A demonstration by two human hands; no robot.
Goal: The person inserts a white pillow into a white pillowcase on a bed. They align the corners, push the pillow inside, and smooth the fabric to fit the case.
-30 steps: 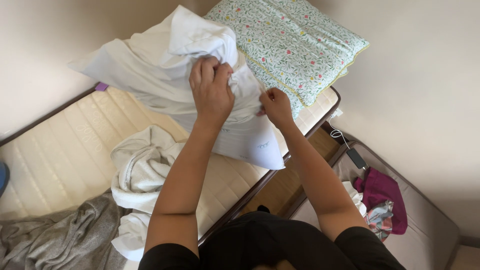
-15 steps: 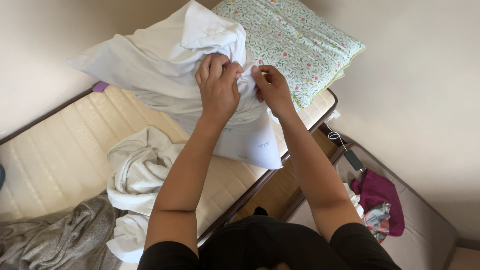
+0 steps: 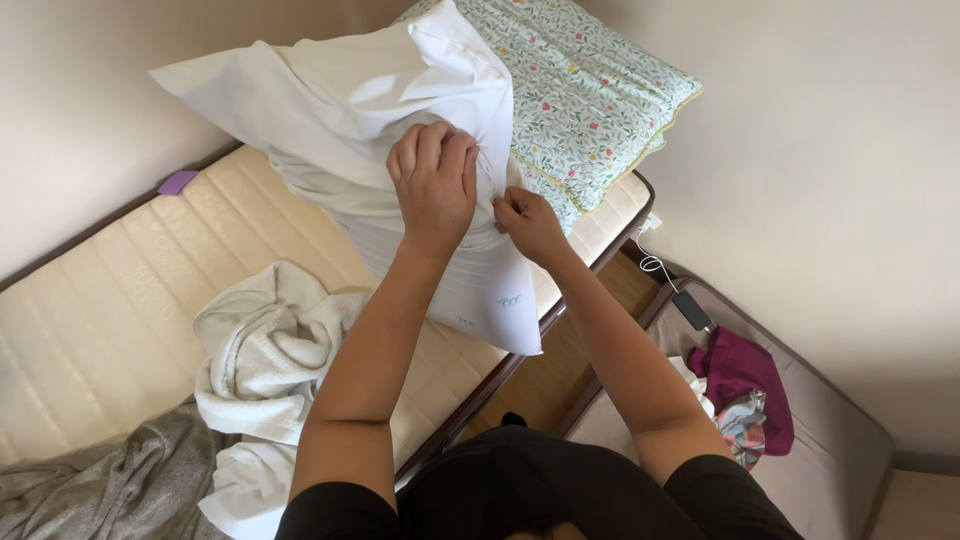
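Left hand [image 3: 432, 180] bunches white pillowcase [image 3: 330, 100] edge, fingers clamped; right hand [image 3: 528, 222] pinches same edge beside it. Pillow over far mattress [image 3: 90, 320]. Best: grip firm, pull evenly.

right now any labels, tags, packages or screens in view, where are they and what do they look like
Small printed mark: on the white pillowcase below the left hand and right hand, tiny, bluish.
Purple tag: on the mattress edge by the wall, small, flat.
Dark device: right of the bed, on a white cable, slim, rectangular; cannot tell if it has a screen.
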